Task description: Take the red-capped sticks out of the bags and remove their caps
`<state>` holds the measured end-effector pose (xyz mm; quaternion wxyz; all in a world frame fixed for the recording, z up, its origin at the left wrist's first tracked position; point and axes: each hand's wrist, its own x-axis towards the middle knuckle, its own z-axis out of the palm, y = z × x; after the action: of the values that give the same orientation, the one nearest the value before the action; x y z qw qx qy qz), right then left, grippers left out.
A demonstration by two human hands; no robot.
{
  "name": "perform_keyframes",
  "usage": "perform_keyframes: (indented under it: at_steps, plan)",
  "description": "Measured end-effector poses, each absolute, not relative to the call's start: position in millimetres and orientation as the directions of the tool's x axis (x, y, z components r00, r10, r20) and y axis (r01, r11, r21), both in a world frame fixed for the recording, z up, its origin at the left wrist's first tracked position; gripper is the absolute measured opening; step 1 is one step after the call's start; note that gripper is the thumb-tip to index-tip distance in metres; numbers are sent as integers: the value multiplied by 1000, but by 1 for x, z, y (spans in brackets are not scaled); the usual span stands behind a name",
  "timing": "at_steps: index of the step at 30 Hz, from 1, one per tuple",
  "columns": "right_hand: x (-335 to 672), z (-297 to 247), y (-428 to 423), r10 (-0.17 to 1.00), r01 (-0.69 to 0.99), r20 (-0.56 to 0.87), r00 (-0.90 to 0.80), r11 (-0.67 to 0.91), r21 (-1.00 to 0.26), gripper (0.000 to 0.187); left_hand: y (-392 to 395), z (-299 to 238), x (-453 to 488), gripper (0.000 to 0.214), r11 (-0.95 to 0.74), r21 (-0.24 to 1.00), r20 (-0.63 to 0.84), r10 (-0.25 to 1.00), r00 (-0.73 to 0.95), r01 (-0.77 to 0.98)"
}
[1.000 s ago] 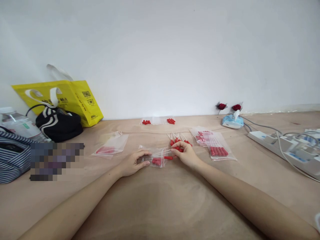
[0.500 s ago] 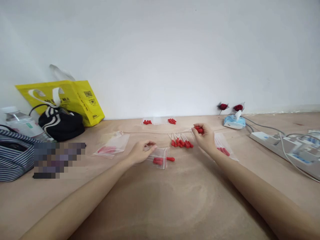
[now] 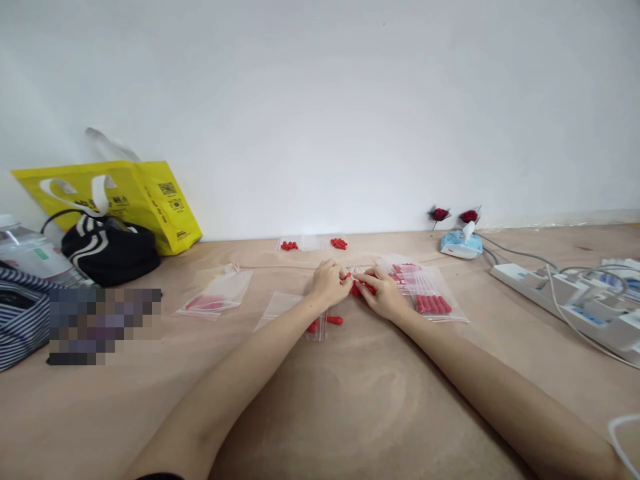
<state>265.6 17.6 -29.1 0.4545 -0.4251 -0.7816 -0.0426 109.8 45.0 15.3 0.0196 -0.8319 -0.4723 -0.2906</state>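
Close together above the middle of the table are my left hand and my right hand, fingertips almost meeting. The fingers of my left hand are curled and pinch a small red tip. Red-headed white sticks lie under and between the fingers of my right hand, which is closed on them; their stems point away and are partly hidden. Below my left hand lies a clear zip bag with red heads inside, and one red-headed stick shows at its mouth. Right of my right hand, another clear bag holds several red-headed sticks.
A further bag with red contents lies left. Small red pieces rest by the wall. A yellow bag, black pouch and bottle stand left; a tissue pack and power strip lie right.
My left hand has moved right and my right hand has moved left and slightly down, bringing them together over the red-headed sticks. The bag on the right is now uncovered.
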Motion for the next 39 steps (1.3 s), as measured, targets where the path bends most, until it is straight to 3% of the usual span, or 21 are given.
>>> perform_keyframes:
  at_steps: [8, 14, 19, 23, 26, 30, 35, 39]
  plan:
    - [262, -33, 18, 705, 735, 669, -235, 579, -352, 22, 43, 20, 67, 6, -451, 294, 530, 811, 249, 843]
    - [261, -31, 18, 743, 789, 654, -144, 485, -378, 21, 41, 4, 52, 10, -458, 339, 424, 854, 301, 821]
    - [262, -26, 12, 752, 849, 659, -13, 357, -391, 37, 41, 5, 57, 10, -511, 400, 340, 854, 395, 761]
    - [262, -18, 3, 714, 847, 700, 15, 363, -389, 30, 33, 12, 46, 12, -521, 427, 346, 849, 399, 739]
    - [255, -11, -10, 694, 802, 713, -101, 481, -354, 22, 19, 15, 22, 18, -556, 434, 371, 828, 421, 709]
    - [234, -8, -30, 700, 665, 595, -396, 665, -339, 18, -3, 13, -16, 21, -668, 396, 386, 744, 546, 630]
    - [211, -11, -34, 795, 709, 463, -391, 581, -399, 13, -17, 8, -39, 33, -668, 373, 230, 739, 633, 644]
    - [205, -12, -28, 807, 700, 440, -393, 573, -426, 8, -18, 8, -36, 34, -657, 387, 193, 744, 640, 647]
